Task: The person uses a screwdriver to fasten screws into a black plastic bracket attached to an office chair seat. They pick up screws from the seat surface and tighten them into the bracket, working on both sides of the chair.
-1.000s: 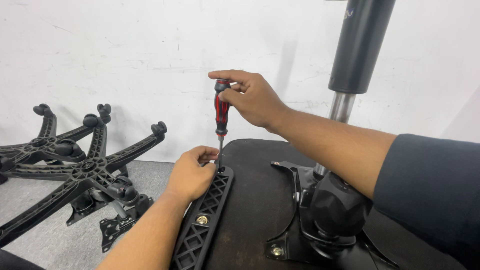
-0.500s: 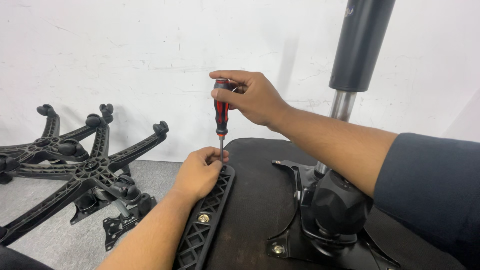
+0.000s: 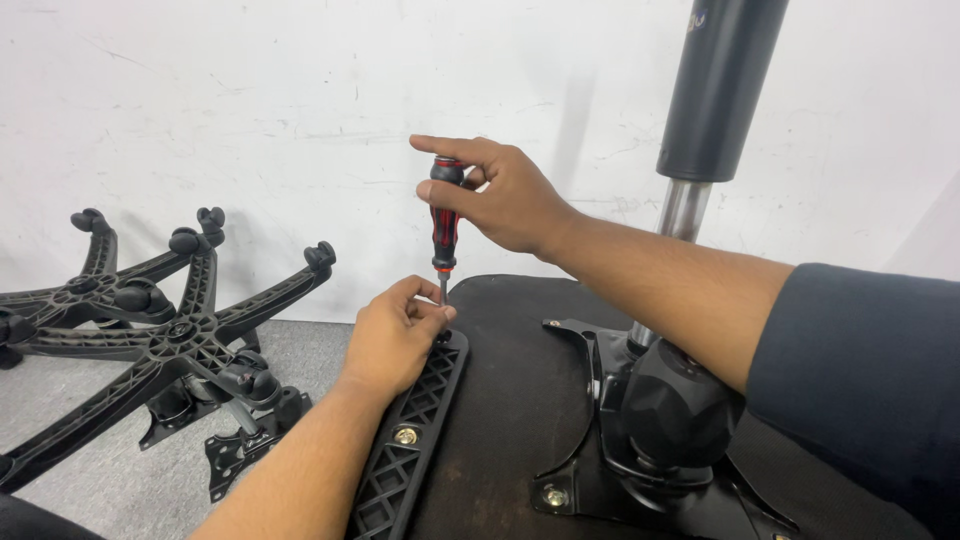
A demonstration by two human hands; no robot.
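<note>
Right hand: the right hand is clenched round the top of a red-and-black screwdriver, fingertips wrapped over the cap of the handle; gripping high like this lets the tool be spun while pressure goes straight down the shaft.
Screwdriver: it stands upright, tip down, at the far end of the black ribbed bracket, the thin shaft disappearing between the fingers of the other hand.
Left hand: the left hand rests on the far end of the bracket, its fingers pinched about the lower shaft and tip, apparently to steady the tip on a fastener; the fastener itself is hidden under the fingers.
Bracket: a long lattice-pattern plastic strip lying along the left edge of the dark upturned seat underside; a brass-coloured screw head already sits in it nearer the camera, so it seems partly fixed.
Seat mechanism: a black metal plate with a bulky housing sits right of the bracket, with a chrome and black gas cylinder rising from it.
Chair bases: black five-armed star bases lie upside down on the grey floor to the left, well apart from the hands, against the white wall.
</note>
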